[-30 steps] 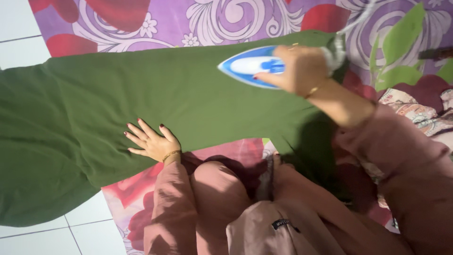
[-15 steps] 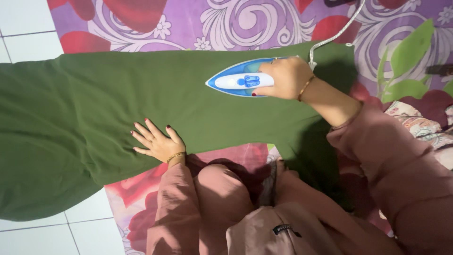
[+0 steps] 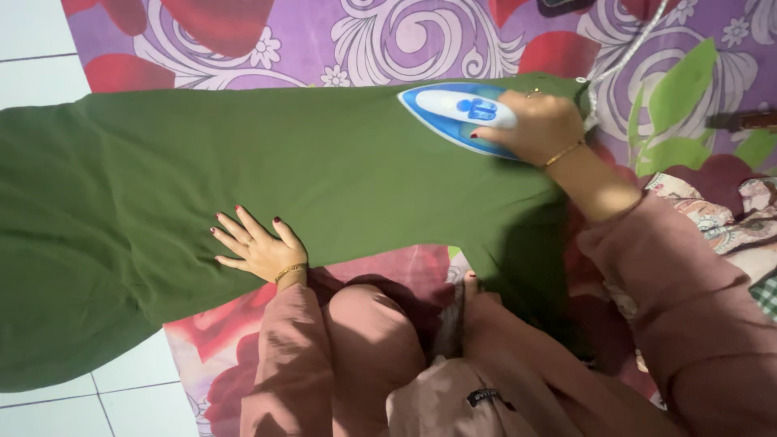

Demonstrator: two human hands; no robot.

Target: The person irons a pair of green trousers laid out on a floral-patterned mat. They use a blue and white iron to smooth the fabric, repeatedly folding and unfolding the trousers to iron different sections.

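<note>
A large green garment (image 3: 243, 162) lies spread flat over a floral sheet. My right hand (image 3: 538, 125) grips the handle of a blue and white iron (image 3: 453, 113), which rests sole-down on the cloth near its upper right edge, tip pointing left. My left hand (image 3: 255, 247) lies flat on the garment's near edge, fingers spread, holding nothing. Both arms wear pink sleeves and gold bracelets.
The purple, red and white floral sheet (image 3: 405, 36) covers the floor under the garment. The iron's white cord (image 3: 627, 44) runs up to the right. White floor tiles (image 3: 121, 396) show at the left. Patterned cloth (image 3: 728, 218) lies at the right, and my knees sit bottom centre.
The iron first slid left along the garment, then back to the right toward the upper edge. My left hand has stayed pressed on the cloth in nearly the same spot.
</note>
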